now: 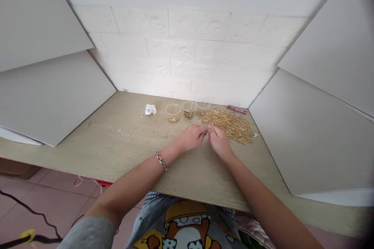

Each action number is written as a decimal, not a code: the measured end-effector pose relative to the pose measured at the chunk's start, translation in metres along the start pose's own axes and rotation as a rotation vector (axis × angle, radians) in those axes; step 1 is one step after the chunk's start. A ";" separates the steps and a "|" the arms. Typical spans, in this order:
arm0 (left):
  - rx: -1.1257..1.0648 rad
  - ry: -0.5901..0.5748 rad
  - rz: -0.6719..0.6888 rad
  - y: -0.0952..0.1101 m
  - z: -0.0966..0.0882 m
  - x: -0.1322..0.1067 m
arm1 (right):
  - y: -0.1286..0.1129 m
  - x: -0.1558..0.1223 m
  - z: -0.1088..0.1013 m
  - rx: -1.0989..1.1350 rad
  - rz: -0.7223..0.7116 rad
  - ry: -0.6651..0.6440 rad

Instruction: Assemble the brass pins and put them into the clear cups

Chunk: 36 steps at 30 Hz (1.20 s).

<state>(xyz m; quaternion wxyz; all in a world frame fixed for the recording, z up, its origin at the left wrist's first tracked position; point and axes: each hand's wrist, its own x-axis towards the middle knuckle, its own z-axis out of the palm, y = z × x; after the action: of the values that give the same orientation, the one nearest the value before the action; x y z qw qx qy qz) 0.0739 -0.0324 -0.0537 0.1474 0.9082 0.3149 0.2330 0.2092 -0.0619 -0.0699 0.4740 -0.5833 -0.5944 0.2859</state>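
Golden pins [229, 124] beside three clear cups [173, 114] of golden bits [174, 119], fingers [201, 135] pressed together, grasp unclear

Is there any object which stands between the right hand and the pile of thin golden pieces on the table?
Nothing visible stands between them: the right hand is at the near left edge of the pile of thin golden pieces. The red tube lies behind the pile, near the wall.
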 end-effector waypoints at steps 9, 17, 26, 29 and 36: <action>-0.060 0.038 0.025 -0.003 0.002 -0.001 | -0.001 0.000 -0.002 -0.023 -0.044 -0.004; -0.292 0.056 -0.063 0.005 -0.001 0.001 | -0.012 -0.004 -0.005 -0.019 -0.095 0.013; -0.643 0.050 -0.183 0.006 -0.009 0.004 | -0.016 -0.006 -0.008 0.049 -0.126 0.039; -0.733 0.108 -0.214 0.000 -0.008 0.006 | -0.015 -0.004 -0.010 0.055 -0.138 0.074; -0.768 0.065 -0.213 -0.008 -0.013 0.007 | -0.020 -0.004 -0.016 0.036 -0.290 0.174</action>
<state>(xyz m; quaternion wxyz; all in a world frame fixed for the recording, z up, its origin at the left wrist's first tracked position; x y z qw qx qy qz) 0.0684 -0.0204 -0.0439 0.4897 0.7413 0.3017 0.3460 0.2149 -0.0719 -0.0470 0.5704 -0.5053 -0.6239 0.1734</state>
